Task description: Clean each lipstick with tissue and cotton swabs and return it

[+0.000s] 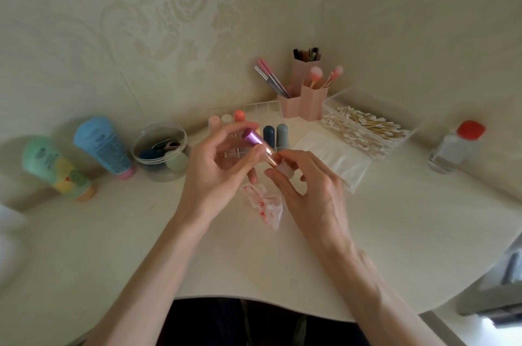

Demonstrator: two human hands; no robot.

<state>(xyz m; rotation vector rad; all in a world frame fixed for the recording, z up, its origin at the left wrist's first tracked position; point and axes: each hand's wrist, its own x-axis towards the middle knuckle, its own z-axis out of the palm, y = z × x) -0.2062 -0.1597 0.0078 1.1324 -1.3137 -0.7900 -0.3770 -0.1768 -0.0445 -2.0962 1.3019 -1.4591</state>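
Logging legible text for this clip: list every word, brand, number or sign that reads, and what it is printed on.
No text in this frame can be read.
blue tube: block of dark small print, too blurred to read.
green tube: dark logo mark, too blurred to read.
red-capped bottle: pale label, nothing legible.
lipstick: no print shows.
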